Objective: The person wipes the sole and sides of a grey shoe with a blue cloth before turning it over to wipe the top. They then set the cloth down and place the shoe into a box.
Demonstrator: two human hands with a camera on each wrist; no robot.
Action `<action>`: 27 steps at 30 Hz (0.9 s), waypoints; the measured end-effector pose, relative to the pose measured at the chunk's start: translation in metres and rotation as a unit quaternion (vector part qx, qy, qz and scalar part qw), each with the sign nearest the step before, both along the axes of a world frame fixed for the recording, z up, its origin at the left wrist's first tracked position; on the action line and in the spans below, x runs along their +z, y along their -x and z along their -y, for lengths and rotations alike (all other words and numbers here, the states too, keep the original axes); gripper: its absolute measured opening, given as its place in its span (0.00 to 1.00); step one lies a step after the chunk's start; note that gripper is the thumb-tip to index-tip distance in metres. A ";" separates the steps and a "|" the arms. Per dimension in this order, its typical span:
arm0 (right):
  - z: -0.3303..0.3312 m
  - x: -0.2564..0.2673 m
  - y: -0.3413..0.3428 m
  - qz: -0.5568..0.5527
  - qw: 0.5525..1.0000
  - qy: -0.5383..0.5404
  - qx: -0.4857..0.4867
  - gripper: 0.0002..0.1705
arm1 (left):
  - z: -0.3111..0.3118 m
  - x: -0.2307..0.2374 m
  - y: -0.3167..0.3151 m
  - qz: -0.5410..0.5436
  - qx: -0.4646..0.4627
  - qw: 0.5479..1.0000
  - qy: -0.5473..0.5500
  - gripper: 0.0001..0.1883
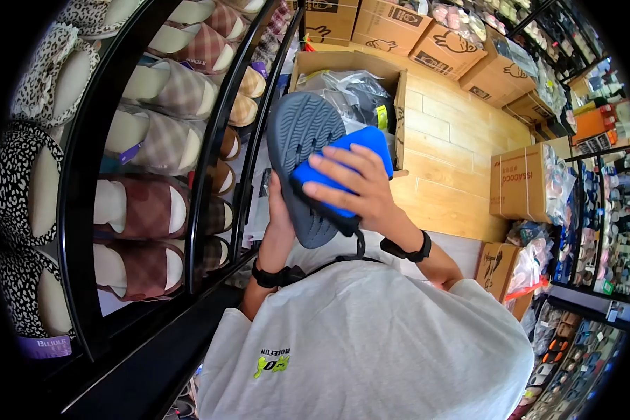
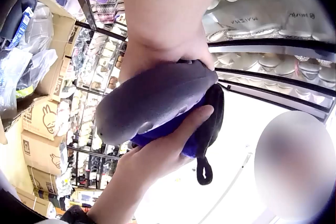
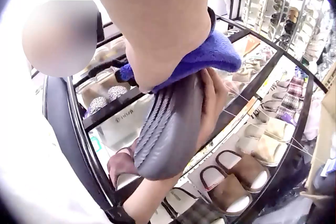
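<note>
My left hand [image 1: 280, 210] grips a dark grey slipper [image 1: 304, 129] along its edge, its ridged sole turned up toward my head. In my right hand [image 1: 360, 185] is a blue plush wiping pad [image 1: 376, 143] with a black edge and a small black loop [image 2: 205, 171]. That hand's fingers spread across the pad's back with the thumb at its black side. The pad lies against the sole and covers part of it. In the right wrist view, fingers of the left hand [image 3: 212, 98] wrap the slipper's side beneath the pad [image 3: 220, 53].
A black shelf rack [image 1: 217, 140] with checked slippers [image 1: 164, 147] stands close on my left. Beyond the slipper sits an open carton [image 1: 401, 112] of bagged footwear. More cartons [image 1: 444, 52] line the back and right, around a wooden floor [image 1: 441, 154]. Stocked shelves rise at right.
</note>
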State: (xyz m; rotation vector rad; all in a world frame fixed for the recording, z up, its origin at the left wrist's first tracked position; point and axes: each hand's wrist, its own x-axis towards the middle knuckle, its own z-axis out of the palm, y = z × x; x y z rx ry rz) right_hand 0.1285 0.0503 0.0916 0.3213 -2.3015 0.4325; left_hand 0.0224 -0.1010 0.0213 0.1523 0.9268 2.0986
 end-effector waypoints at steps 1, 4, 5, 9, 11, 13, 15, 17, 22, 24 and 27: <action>0.002 0.001 0.000 -0.003 1.000 0.011 -0.014 0.28 | -0.001 0.001 -0.001 0.005 0.000 1.000 0.015 0.45; 0.017 -0.002 -0.001 -0.005 1.000 0.006 -0.012 0.28 | 0.002 -0.006 0.003 0.055 0.003 0.998 0.027 0.43; 0.021 -0.007 -0.001 -0.008 0.999 -0.037 0.015 0.29 | 0.000 -0.027 0.015 0.117 -0.078 0.979 -0.150 0.43; 0.021 -0.012 0.006 -0.013 0.987 -0.131 0.094 0.28 | 0.001 -0.031 0.018 0.102 -0.085 0.974 -0.182 0.43; 0.009 -0.005 0.011 -0.005 0.991 -0.117 0.060 0.29 | 0.003 -0.010 0.011 0.027 -0.013 0.999 -0.038 0.43; 0.004 0.004 0.013 0.016 0.999 -0.046 0.015 0.29 | -0.001 0.006 0.005 0.025 0.029 0.999 0.005 0.42; 0.008 0.009 0.015 0.022 1.000 0.006 -0.012 0.28 | -0.003 0.005 0.005 0.063 0.023 0.998 -0.023 0.41; 0.021 0.003 0.012 0.014 1.000 -0.025 0.009 0.28 | -0.005 -0.035 0.023 0.131 -0.059 0.975 -0.169 0.42; 0.024 -0.007 0.011 -0.005 0.987 -0.133 0.095 0.27 | -0.005 -0.036 0.024 0.095 -0.070 0.982 -0.148 0.43; 0.012 -0.003 0.012 0.022 0.996 -0.069 0.056 0.29 | -0.003 -0.023 0.016 0.028 -0.017 0.999 -0.036 0.43; 0.008 0.005 0.013 0.031 0.999 0.015 -0.001 0.31 | 0.001 -0.031 0.015 0.122 -0.065 0.978 -0.156 0.43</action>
